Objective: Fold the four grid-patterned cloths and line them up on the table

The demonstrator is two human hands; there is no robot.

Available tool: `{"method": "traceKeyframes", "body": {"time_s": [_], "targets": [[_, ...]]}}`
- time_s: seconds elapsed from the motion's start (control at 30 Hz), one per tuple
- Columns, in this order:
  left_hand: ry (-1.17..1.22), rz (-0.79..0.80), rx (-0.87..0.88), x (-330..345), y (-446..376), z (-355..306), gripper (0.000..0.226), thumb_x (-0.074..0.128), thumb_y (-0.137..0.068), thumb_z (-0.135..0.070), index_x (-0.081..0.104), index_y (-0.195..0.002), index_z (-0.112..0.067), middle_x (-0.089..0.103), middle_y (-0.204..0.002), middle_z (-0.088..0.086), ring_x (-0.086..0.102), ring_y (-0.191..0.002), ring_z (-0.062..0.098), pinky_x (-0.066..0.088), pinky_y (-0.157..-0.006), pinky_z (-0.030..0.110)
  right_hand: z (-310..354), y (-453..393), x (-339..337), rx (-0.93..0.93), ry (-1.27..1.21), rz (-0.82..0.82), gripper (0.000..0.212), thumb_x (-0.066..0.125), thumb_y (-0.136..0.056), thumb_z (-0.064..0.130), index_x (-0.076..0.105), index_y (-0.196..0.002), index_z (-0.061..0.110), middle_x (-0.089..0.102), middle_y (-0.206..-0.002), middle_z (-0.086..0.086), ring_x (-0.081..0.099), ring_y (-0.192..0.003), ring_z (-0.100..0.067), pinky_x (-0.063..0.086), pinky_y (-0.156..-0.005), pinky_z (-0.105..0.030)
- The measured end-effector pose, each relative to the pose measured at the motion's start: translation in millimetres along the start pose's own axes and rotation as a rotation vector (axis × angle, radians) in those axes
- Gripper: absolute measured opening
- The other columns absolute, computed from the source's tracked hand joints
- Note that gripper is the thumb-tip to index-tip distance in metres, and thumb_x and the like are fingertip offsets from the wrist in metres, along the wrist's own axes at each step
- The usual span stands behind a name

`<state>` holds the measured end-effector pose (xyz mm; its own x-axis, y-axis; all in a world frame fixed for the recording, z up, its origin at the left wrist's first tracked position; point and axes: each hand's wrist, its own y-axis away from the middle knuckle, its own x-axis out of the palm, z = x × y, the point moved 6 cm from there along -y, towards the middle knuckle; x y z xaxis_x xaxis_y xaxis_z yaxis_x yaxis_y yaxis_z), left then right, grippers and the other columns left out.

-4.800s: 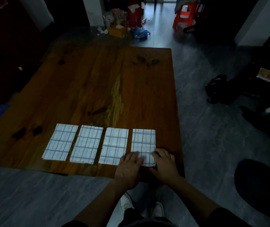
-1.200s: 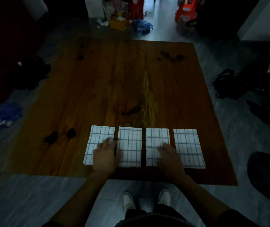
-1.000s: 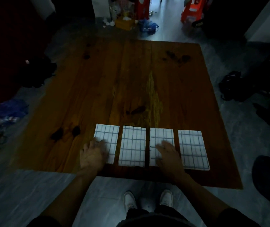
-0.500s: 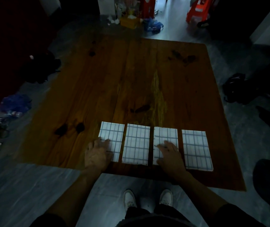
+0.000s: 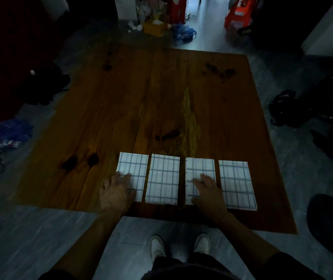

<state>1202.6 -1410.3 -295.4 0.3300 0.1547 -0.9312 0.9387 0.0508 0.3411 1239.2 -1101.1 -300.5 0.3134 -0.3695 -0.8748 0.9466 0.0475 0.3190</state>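
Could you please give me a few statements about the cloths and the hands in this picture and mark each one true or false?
1. Four folded grid-patterned cloths lie in a row near the near edge of the wooden table. True.
2. The left hand rests on the leftmost cloth. True.
3. The right hand rests on the rightmost cloth. False: it rests on the third cloth from the left; the rightmost one is untouched.
4. The second cloth from the left is still unfolded. False: it is folded like the others.
5. The cloths are stacked in one pile. False: they lie side by side with narrow gaps between them.
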Motion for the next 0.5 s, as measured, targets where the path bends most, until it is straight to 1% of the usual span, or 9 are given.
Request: {"method": "traceKeyframes", "body": {"time_s": [0.07,0.17,0.33,0.4,0.5], "targets": [[-0.002,-0.020,-0.004,-1.9,0.7,-2.3,0.065,0.050,-0.090,-0.056,0.029,-0.147,-0.034,0.027,-0.153,0.007,0.031,-0.133,0.033,0.032,-0.107,0.050,1.0,0.9,-4.0,-0.015,-0.005,-0.042,0.067,0.063,-0.088,0.032,0.034,-0.148,0.022,0.020,-0.159,-0.008,0.010,-0.148,-0.025,0.016,-0.118,-0.044],[-0.020,-0.064,0.045,-5.8,2.1,-10.7,0.062,0.052,-0.089,-0.055,0.034,-0.144,-0.032,0.031,-0.151,0.008,0.033,-0.131,0.033,0.034,-0.105,0.051,-3.3,1.2,-6.8,-0.011,0.003,-0.077,0.064,0.065,-0.087,0.030,0.038,-0.145,0.021,0.025,-0.157,-0.010,0.016,-0.147,-0.026,0.019,-0.119,-0.044],[-0.020,-0.071,0.138,-5.4,7.4,-34.2,0.061,0.053,-0.090,-0.050,0.036,-0.145,-0.029,0.032,-0.153,0.008,0.030,-0.136,0.031,0.038,-0.103,0.051,-4.8,1.4,-0.3,-0.003,0.014,0.027,0.065,0.063,-0.087,0.031,0.036,-0.145,0.023,0.021,-0.158,-0.008,0.012,-0.147,-0.025,0.019,-0.119,-0.047],[0.001,-0.085,0.155,-9.1,8.8,-43.2,0.061,0.054,-0.090,-0.048,0.036,-0.145,-0.028,0.031,-0.154,0.008,0.030,-0.137,0.029,0.038,-0.105,0.050,-2.0,2.2,-2.3,-0.016,0.008,0.013,0.065,0.062,-0.088,0.031,0.035,-0.146,0.022,0.021,-0.159,-0.008,0.013,-0.147,-0.025,0.018,-0.119,-0.046],[0.029,-0.119,0.177,-16.6,6.7,-51.3,0.059,0.051,-0.093,-0.048,0.038,-0.146,-0.023,0.031,-0.155,0.008,0.030,-0.138,0.028,0.035,-0.108,0.048,-0.5,-2.9,-20.9,-0.037,0.012,-0.115,0.062,0.060,-0.090,0.036,0.037,-0.146,0.020,0.028,-0.156,-0.009,0.023,-0.145,-0.026,0.025,-0.116,-0.045]]}}
